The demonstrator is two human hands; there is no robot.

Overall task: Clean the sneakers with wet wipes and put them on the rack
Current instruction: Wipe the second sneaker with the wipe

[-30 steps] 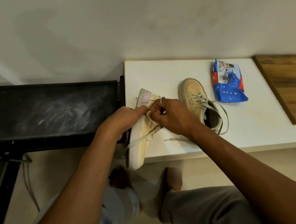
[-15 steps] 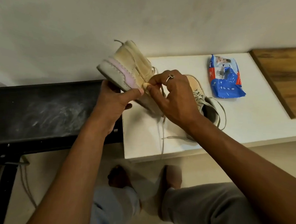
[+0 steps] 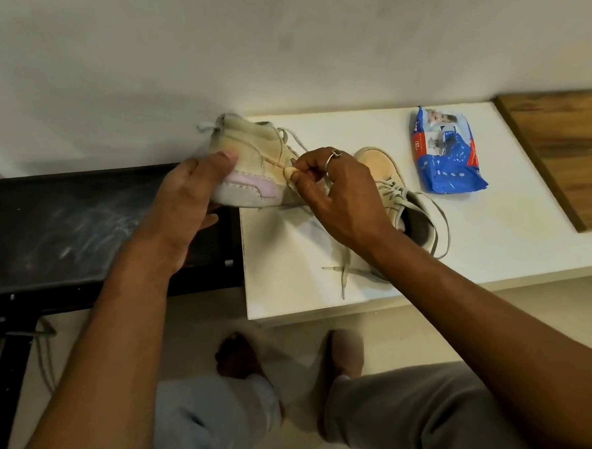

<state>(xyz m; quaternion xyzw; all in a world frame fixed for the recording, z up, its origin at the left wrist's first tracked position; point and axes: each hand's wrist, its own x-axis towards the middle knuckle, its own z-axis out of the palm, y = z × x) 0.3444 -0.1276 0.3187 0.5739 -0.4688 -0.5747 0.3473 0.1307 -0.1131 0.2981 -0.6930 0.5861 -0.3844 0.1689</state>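
Holding a dirty cream cloth sneaker (image 3: pixel 253 153) with a pink patch, the left hand (image 3: pixel 186 198) wraps its fingers (image 3: pixel 222 162) round the heel end, thumb on the side and the other fingers under the sole. The right hand (image 3: pixel 337 195), with a ring on it, pinches a small scrunched wet wipe (image 3: pixel 289 173) and presses it on the sneaker's side, at the left edge of the white tabletop (image 3: pixel 493 234). The other cream sneaker (image 3: pixel 386 174) stands on the tabletop just beside the right hand. A blue plastic wipe pack (image 3: pixel 442 156) lies behind it; what is inside cannot be seen.
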